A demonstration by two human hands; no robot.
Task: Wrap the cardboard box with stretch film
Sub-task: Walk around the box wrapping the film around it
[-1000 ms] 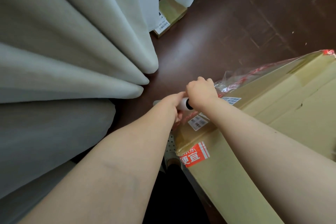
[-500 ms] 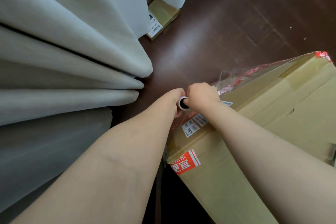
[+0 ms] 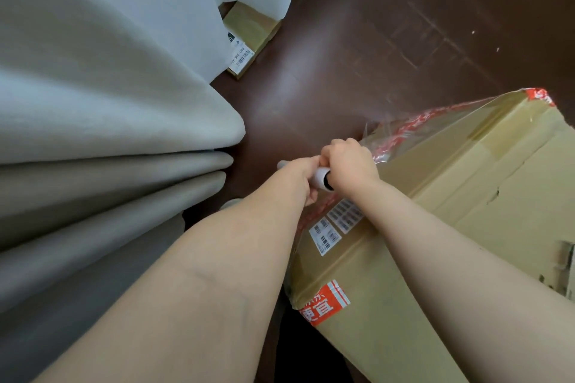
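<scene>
Both hands are together at the left corner of the cardboard box (image 3: 451, 196), which sits right on the floor (image 3: 373, 40) and is cut off at the frame edge. Right hand (image 3: 348, 165) and left hand (image 3: 303, 172) clamp the stretch film roll (image 3: 322, 179). Only its white end shows, and the left fingers are mostly hidden. Clear film (image 3: 404, 130) clings along the far edge.

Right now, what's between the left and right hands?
Head view: a short white stretch of the film roll, its dark open end showing. The left hand grips it; the right hand curls round that end.
</scene>
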